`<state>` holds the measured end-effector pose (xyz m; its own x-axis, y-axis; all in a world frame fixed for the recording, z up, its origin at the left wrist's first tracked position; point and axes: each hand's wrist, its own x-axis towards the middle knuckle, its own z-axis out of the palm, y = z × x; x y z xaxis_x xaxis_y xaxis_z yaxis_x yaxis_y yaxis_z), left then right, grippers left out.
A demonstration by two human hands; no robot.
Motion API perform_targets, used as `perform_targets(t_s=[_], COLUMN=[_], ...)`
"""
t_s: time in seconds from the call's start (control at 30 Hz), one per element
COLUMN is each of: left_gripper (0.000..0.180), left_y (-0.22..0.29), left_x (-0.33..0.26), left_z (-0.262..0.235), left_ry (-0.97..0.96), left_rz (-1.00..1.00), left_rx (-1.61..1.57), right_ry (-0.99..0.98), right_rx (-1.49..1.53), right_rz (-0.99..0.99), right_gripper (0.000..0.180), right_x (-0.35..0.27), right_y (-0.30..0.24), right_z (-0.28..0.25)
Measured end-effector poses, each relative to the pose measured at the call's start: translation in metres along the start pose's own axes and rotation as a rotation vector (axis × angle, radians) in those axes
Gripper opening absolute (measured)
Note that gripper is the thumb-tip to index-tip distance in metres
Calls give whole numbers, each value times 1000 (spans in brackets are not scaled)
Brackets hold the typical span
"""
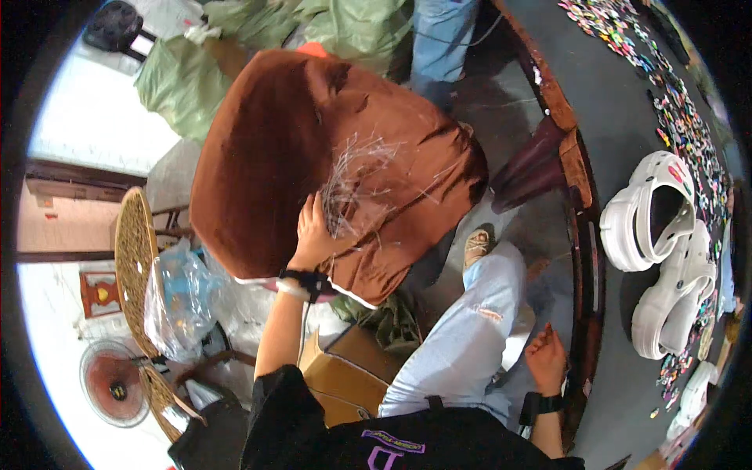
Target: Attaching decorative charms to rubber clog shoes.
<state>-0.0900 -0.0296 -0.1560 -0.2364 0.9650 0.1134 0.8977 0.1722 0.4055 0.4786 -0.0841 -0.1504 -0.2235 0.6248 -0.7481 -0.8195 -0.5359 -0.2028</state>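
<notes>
My left hand (316, 235) presses flat against a large brown cloth-covered bundle (298, 149), its fingers spread beside a tangle of thin clear plastic strands (352, 184) lying on the cloth. A black band sits on that wrist. My right hand (546, 359) hangs low by my light blue jeans (470, 329), fingers loosely apart and holding nothing, near the wooden edge of the table (583, 258). It also wears a black wrist band.
Two white clogs (654, 211) lie on the dark grey tabletop (619, 102) among several small colourful charms (681, 117). A cardboard box (348, 372), clear plastic bags (180, 298), a wicker chair (133, 251), a floor fan (113, 384) and green sacks (180, 78) surround me on the left.
</notes>
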Motion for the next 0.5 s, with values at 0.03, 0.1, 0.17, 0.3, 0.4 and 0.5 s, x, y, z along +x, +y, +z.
perform_targets(t_s=[0.03,0.1,0.17,0.3,0.4,0.5], left_gripper=[121,131,142,124,99,69], left_y=[11,11,-18,8,43,12], left_x=[33,71,97,105,85,57], left_z=[7,20,41,83,111,132], left_ry=[-117,-229,-284,-236,-263,-146], left_rz=[-139,-267,-652,-706,-566,-522], left_rx=[134,283,159,75,287,262], right_ry=[39,62,61,129,119,29], right_rx=[71,108,128,94,140,171], right_rz=[18,18,35,-20,-39,-1], right_gripper=[22,21,22,23,24,23], right_x=[4,4,6,-4,-4,5], right_y=[2,5,8,-2,-8,-4], right_z=[-2,-1,-13,-22,-35,-29])
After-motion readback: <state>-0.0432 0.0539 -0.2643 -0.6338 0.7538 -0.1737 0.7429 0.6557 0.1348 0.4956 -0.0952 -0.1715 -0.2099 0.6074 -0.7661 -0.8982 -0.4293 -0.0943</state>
